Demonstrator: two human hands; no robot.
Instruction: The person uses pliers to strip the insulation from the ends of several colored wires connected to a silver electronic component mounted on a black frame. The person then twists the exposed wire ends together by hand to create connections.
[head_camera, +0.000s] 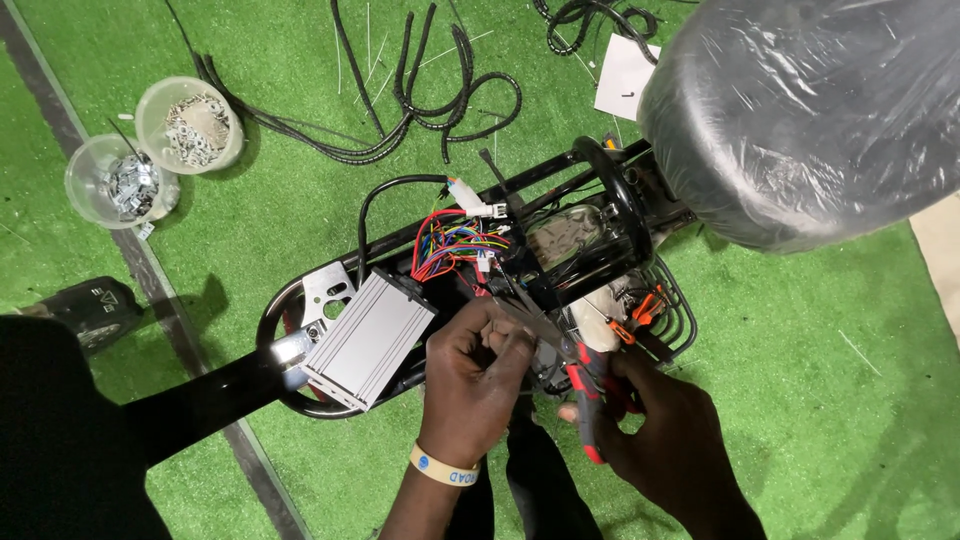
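My left hand (475, 375) is closed in a pinch on something small and thin beside a black metal frame (585, 245), just right of a ribbed silver controller box (365, 335). What it pinches is too small to name. My right hand (665, 425) grips red-handled pliers (583, 385), whose jaws point up-left toward my left fingers. A bundle of coloured wires (450, 245) runs from the box into the frame. A pale wristband (443, 467) is on my left wrist.
A plastic-wrapped black seat (800, 110) looms at the top right. Two clear cups of small metal parts (190, 125) (120, 182) stand at the left on green turf (820, 380). Loose black cables (430, 90) and a white paper (625, 75) lie beyond the frame.
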